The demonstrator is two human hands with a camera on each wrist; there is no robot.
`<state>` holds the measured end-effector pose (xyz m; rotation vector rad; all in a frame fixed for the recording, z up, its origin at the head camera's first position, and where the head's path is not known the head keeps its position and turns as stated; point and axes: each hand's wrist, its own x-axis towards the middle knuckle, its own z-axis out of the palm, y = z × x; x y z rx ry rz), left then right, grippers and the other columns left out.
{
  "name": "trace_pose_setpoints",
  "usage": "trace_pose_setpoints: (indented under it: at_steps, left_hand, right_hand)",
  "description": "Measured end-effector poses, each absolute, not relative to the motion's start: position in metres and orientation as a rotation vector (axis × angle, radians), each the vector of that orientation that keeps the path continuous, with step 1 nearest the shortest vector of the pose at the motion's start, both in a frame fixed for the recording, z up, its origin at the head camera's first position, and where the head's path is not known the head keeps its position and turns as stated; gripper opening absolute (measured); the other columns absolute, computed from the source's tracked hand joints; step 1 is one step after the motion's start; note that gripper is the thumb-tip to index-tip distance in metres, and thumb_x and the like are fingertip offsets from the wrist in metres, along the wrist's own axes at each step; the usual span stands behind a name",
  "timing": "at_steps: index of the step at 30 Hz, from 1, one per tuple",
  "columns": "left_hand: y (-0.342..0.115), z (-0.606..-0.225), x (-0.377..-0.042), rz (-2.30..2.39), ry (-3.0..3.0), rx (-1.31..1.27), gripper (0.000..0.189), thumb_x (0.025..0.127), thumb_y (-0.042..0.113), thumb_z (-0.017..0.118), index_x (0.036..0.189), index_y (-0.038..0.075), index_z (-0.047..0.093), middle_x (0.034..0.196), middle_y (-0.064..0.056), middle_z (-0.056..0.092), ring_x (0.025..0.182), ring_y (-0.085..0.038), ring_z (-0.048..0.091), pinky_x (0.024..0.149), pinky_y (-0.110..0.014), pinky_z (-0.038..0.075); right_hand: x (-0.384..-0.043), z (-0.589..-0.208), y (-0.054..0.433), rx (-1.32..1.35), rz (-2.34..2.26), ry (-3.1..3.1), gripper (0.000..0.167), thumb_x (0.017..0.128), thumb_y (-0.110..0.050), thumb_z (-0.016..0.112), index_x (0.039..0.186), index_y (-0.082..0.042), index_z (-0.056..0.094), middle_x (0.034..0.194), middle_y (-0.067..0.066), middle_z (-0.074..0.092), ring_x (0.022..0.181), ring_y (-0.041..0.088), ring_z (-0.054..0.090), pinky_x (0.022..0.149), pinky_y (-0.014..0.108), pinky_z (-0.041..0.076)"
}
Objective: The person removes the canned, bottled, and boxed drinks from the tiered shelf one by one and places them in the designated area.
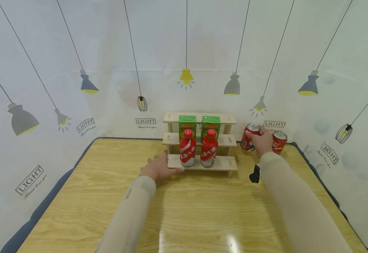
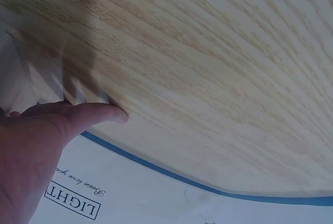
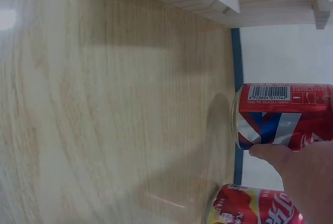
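Note:
My right hand (image 1: 263,141) grips a red cola can (image 1: 247,142), its barcode and blue-white stripes showing in the right wrist view. A shadow falls on the table beside that can's base, which is off the tabletop there. A second red cola can (image 1: 279,142) stands just right of the hand. My left hand (image 1: 158,168) rests at the left end of a three-step wooden shelf (image 1: 228,163), fingers spread and thumb along the lowest step's front. Two red bottles (image 1: 188,149) stand on the lowest step, with two green cartons (image 1: 187,123) behind them, one step up.
The shelf stands near the back of a wood-grain table (image 1: 190,203). A white curtain (image 1: 158,45) printed with lamps encloses the back and sides. A dark blue edge (image 1: 57,188) runs along the table's border. A black strap piece (image 1: 254,174) hangs by the right wrist.

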<state>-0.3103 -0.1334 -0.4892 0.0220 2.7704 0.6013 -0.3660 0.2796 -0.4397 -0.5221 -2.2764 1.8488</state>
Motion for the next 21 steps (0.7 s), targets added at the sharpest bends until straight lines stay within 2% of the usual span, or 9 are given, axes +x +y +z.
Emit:
trace_pose_setpoints:
  at_steps: [11, 21]
  left_hand:
    - [-0.133, -0.485, -0.308, 0.615, 2.770, 0.027, 0.142, 0.065, 0.103, 0.061, 0.173, 0.022, 0.014, 0.176, -0.021, 0.024, 0.159, -0.061, 0.016, 0.117, -0.090, 0.017]
    - [-0.132, -0.485, -0.307, 0.628, 2.769, 0.016, 0.143, 0.063, 0.103, 0.061, 0.173, 0.023, 0.015, 0.176, -0.021, 0.024, 0.159, -0.061, 0.016, 0.118, -0.089, 0.016]
  right_hand:
    - [-0.362, -0.452, 0.284, -0.503, 1.805, -2.329, 0.082, 0.105, -0.029, 0.069, 0.171, -0.019, 0.023, 0.178, 0.014, 0.024, 0.163, 0.038, 0.029, 0.132, 0.057, 0.032]
    - [-0.359, -0.463, 0.290, -0.508, 1.840, -2.304, 0.080, 0.106, -0.029, 0.067, 0.172, -0.019, 0.022, 0.177, 0.015, 0.025, 0.163, 0.036, 0.030, 0.132, 0.054, 0.032]
